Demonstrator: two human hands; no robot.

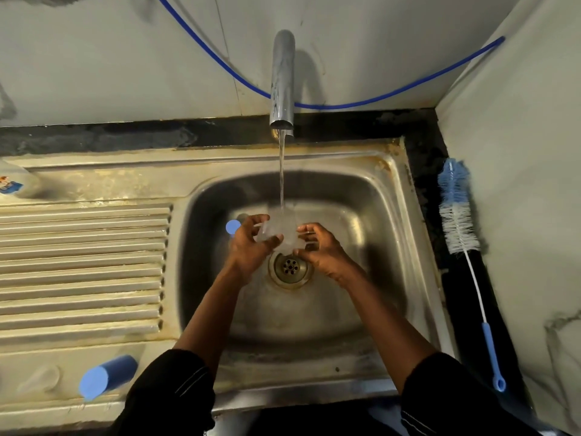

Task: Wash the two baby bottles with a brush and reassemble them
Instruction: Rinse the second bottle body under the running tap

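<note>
Left hand (251,243) and right hand (317,250) are close together just above the drain (290,266). The fingers of both curl round one clear bottle part (283,229), held between them under the water stream (282,171). The part is transparent and blurred by water; its outline, open end and long axis cannot be made out. A pale blue disc (233,227) sits up-left of the drain, partly hidden behind the left hand, identity unclear. A blue cylinder (107,376) lies on its side far down-left of the drain, flat end facing near-left. The bottle brush (457,215) lies well right of the drain, outside the sink (377,215), long axis running far to near, bristles at the far end. A labelled container (12,184) far left of the drain is cut off by the frame.
</note>
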